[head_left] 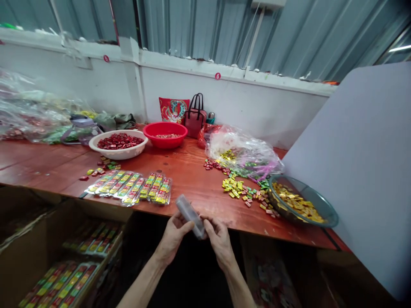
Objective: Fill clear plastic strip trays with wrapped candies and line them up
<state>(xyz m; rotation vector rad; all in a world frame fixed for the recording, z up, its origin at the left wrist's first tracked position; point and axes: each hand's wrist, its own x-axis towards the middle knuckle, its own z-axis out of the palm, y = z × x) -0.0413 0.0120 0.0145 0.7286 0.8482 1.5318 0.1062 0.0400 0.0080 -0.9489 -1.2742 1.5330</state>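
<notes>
The left hand (173, 239) and right hand (220, 243) close on a clear plastic sleeve (189, 216), keeping it raised above the wooden table (189, 171).

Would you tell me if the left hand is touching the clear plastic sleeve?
Touching: the head view shows the left hand holding the clear plastic sleeve.

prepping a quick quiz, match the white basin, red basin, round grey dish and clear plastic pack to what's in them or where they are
Things:
1. white basin
2. red basin
3. round grey dish
4. clear plastic pack

Matches:
A. held between the left hand and right hand
B. yellow and gold wrapped sweets
C. red wrapped sweets
D. a thin layer of small pieces

Pairs: 1-C, 2-D, 3-B, 4-A
</notes>
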